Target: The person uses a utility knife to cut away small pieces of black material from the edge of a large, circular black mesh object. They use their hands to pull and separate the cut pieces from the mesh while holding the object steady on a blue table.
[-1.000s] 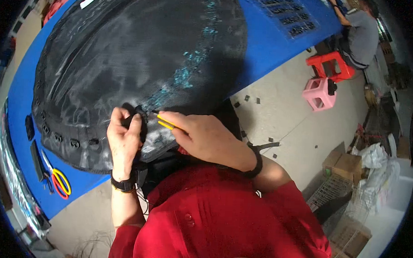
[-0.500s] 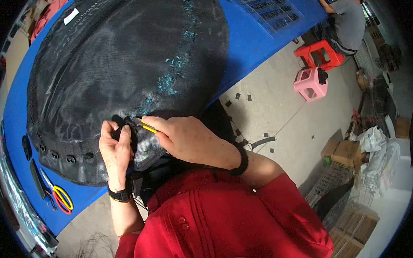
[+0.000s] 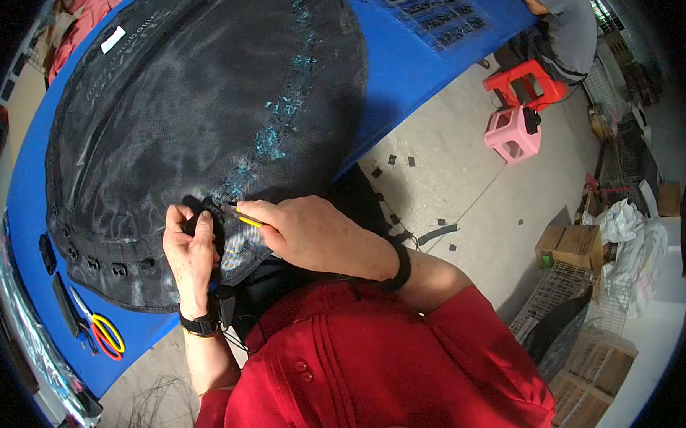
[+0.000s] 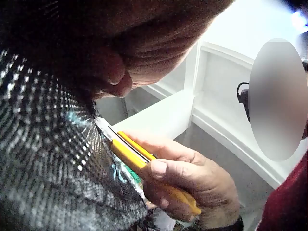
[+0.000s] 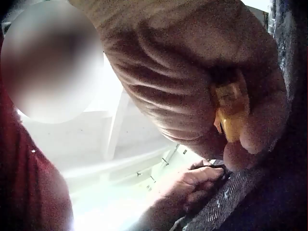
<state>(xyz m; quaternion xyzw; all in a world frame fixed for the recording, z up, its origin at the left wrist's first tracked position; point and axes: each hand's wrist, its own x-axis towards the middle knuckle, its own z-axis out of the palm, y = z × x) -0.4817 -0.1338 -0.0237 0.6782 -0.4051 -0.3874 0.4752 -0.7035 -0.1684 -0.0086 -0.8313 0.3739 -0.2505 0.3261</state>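
Observation:
A large round piece of black mesh fabric [image 3: 171, 122] lies over the blue table, with a line of blue-green threads [image 3: 269, 142] running down it. My left hand [image 3: 190, 245] pinches a dark bunch of the fabric at its near edge, thumb on top. In my right hand [image 3: 304, 231] is a yellow utility knife [image 4: 130, 151], gripped with its blade out. The blade tip [image 4: 101, 124] is right at the mesh, close beside my left fingers, in the left wrist view. From the right wrist view, the knife's yellow end [image 5: 233, 110] shows between curled fingers.
Yellow-and-red scissors [image 3: 108, 335] lie on the blue table [image 3: 410, 79] at left, beside a dark strip [image 3: 65, 305]. Rows of small black pieces [image 3: 436, 15] sit at the far side. Red [image 3: 525, 86] and pink [image 3: 512, 135] stools stand on the floor near another person [image 3: 573, 33].
The knife has turned and shifted slightly at the fabric edge beside my left fingers. My left hand keeps its pinch. The head view has shifted, so the fabric appears further left.

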